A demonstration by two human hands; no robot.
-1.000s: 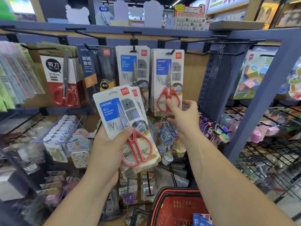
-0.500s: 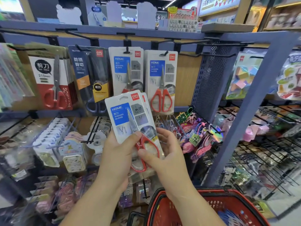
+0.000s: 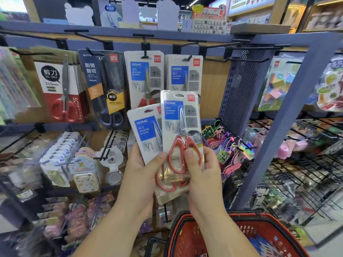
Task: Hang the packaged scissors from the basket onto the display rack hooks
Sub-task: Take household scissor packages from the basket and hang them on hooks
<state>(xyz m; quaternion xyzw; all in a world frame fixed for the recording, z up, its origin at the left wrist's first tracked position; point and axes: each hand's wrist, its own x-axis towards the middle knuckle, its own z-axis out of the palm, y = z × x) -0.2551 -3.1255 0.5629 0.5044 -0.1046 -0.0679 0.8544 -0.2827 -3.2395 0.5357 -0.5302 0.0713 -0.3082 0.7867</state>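
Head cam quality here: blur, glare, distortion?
Head view: the wide-angle lens bows the blue rack post and top rail; left-edge stock and lower shelves are blurred; soft glare on the front scissors pack; labels on the hung packs are readable.

Two red-handled scissors packs (image 3: 181, 125), upright, overlapping, above red basket (image 3: 241, 230)

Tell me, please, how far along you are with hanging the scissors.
Done: matching packs already hang on two rack hooks. In hand: the right hand pinches one pack, the left hand holds another pack. Left: both of these need hanging, plus what look like blue packs in the basket.
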